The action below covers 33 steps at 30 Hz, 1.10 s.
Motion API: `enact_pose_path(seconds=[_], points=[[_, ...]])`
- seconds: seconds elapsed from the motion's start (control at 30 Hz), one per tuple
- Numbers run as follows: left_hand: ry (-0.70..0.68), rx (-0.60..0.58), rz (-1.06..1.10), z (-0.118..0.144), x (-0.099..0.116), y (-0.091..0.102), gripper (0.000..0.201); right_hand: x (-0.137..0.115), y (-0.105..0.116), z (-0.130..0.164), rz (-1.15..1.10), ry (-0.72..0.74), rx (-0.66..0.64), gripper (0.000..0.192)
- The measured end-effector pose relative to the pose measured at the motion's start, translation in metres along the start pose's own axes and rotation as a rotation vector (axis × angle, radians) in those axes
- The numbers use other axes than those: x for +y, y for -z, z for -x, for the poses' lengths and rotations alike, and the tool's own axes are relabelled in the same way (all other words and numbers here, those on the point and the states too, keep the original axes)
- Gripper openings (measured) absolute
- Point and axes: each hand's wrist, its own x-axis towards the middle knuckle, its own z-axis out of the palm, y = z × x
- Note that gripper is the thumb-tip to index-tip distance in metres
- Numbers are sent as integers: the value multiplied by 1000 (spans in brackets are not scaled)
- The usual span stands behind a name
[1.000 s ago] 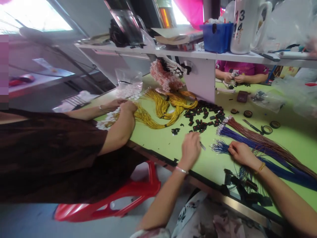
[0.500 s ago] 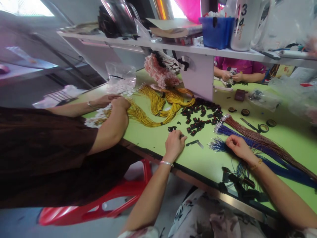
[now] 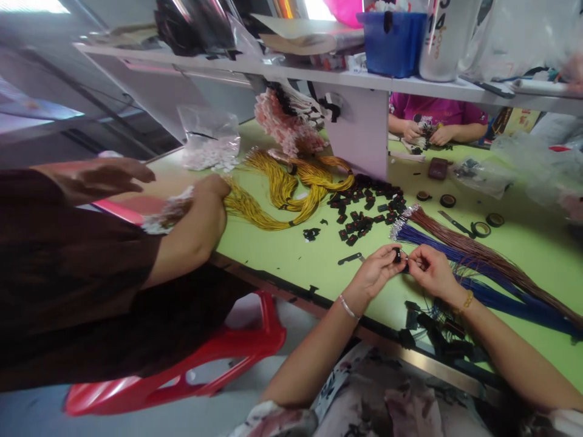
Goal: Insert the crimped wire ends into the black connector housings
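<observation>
Above the desk (image 3: 282, 255), near its front edge, our left hand (image 3: 380, 267) gripped a small black housing (image 3: 397, 255); our right hand's (image 3: 430, 270) fingers pinched narrowly at a thin wire (image 3: 407, 259) beside it. On the shelf (image 3: 291, 71) we read "14" on a pale mug (image 3: 449, 60).

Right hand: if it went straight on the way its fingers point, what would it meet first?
Most likely the small black part held in the left hand, just ahead of the right hand; exact depth is hard to tell.
</observation>
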Motion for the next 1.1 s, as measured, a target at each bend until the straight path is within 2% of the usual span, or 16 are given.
enact_pose_path(seconds=[0.17, 0.43, 0.7, 0.97, 1.1], points=[[36, -25, 35, -2, -5, 3, 19, -2, 0, 2, 73, 124, 16, 6], [56, -12, -11, 0, -2, 2, 19, -4, 0, 1, 79, 141, 5, 5], [46, -7, -42, 1, -7, 2, 26, 2, -5, 1, 136, 220, -12, 8], [-44, 124, -81, 3, -15, -2, 34, 8, -10, 2, 126, 161, -47, 9], [-88, 162, -121, 3, -18, -5, 36, 9, -19, 6, 192, 155, -3, 9]])
